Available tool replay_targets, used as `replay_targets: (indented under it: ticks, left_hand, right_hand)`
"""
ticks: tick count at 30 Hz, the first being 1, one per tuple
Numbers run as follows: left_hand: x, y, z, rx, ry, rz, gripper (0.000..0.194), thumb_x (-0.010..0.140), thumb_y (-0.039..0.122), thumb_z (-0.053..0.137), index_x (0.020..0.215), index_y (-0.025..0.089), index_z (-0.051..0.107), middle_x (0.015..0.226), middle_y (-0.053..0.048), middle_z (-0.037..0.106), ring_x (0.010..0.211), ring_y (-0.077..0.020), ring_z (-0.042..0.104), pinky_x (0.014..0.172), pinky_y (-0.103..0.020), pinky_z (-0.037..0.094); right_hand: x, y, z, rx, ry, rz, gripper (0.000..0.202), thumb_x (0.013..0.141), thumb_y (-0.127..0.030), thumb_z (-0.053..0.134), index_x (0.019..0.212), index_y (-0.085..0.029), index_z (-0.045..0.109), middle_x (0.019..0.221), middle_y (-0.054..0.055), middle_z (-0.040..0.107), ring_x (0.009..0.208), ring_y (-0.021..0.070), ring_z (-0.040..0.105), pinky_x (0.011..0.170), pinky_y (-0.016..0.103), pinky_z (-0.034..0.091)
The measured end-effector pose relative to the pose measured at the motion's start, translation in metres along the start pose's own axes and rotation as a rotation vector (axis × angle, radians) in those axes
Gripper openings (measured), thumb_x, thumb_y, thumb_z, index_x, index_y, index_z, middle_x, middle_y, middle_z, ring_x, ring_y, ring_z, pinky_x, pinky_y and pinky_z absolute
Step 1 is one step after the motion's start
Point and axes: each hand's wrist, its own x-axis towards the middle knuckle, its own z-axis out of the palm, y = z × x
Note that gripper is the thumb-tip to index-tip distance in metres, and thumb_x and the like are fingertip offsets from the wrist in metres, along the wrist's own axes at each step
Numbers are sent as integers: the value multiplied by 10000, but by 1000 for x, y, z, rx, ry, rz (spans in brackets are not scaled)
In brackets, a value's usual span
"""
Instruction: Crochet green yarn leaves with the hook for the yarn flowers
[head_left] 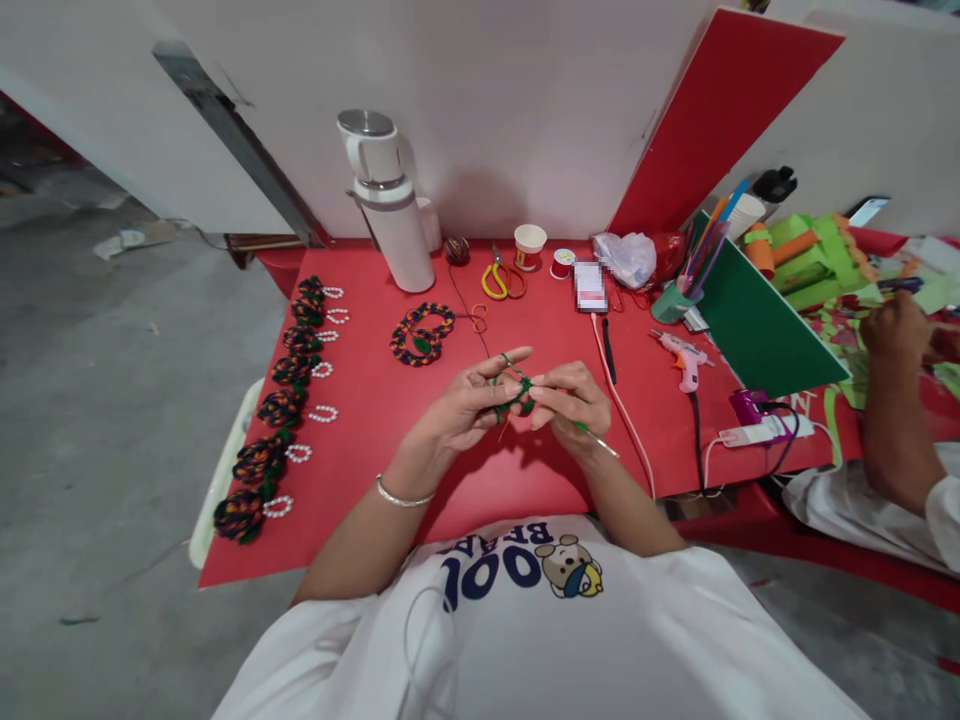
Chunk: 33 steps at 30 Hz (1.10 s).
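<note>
Over the middle of the red table, my left hand [474, 402] pinches a small piece of green crochet work [523, 388], with green yarn looped round its fingers. Close against it, my right hand [574, 400] holds a crochet hook [598, 440]; the hook's handle sticks out below the palm, and its tip is at the green work, too small to make out. A dark yarn ball [457, 250] lies behind, its strand running toward my left hand. Left of that strand rests a braided multicolour loop [421, 334] with a green piece in it.
Braided bundles [280, 408] with bead rings line the left side. Behind stand a white flask [397, 230], scissors [501, 277], a paper cup [529, 247] and a phone [592, 287]. At right are a glue gun [684, 358], a green divider [772, 320] and another person's arm.
</note>
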Motion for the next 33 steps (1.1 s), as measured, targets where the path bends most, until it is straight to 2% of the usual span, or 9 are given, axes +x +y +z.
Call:
replay_targets:
  ticks: [5, 11, 16, 20, 24, 33]
  left_hand:
    - [0, 7, -10, 94, 41, 106, 634, 636, 192, 937, 1237, 131, 744, 662, 5, 680, 586, -109, 646, 558, -203, 463]
    - [2, 13, -11, 126, 53, 120, 627, 625, 208, 944, 1218, 134, 757, 679, 19, 656, 616, -107, 623, 628, -243, 507]
    - [5, 21, -14, 134, 46, 103, 578, 613, 228, 942, 1160, 126, 783, 632, 11, 641, 569, -100, 580, 583, -240, 472]
    - [7, 26, -15, 172, 34, 138, 515, 618, 223, 929, 1106, 119, 804, 589, 12, 613, 534, -86, 531, 532, -221, 398]
    - [8, 29, -17, 203, 45, 146, 504, 625, 226, 915, 1104, 115, 805, 590, 8, 612, 536, -89, 519, 533, -227, 384]
    - [11, 31, -21, 273, 23, 178, 468, 619, 226, 893, 1066, 109, 817, 579, 1, 616, 521, -92, 517, 523, -230, 368]
  right_hand:
    - [27, 6, -19, 267, -242, 69, 223, 938, -393, 709, 1139, -326, 778, 1044, 58, 799, 915, 194, 719, 788, 400, 594]
    - [45, 13, -30, 264, -404, 65, 244, 973, -450, 641, 1062, -277, 787, 1088, 74, 809, 950, 186, 741, 839, 409, 598]
    - [52, 17, -34, 295, -441, 27, 216, 942, -371, 705, 1134, -295, 766, 1153, 70, 800, 997, 185, 744, 856, 396, 604]
    - [60, 17, -35, 304, -466, 27, 209, 925, -365, 725, 1113, -285, 771, 1118, 69, 807, 970, 183, 749, 850, 390, 603]
    - [66, 19, -34, 311, -488, 12, 198, 917, -363, 735, 1089, -274, 777, 1082, 65, 814, 948, 178, 757, 846, 378, 599]
    - [71, 17, -33, 380, -504, 106, 177, 948, -358, 702, 1058, -248, 786, 1006, 68, 821, 936, 185, 772, 854, 386, 599]
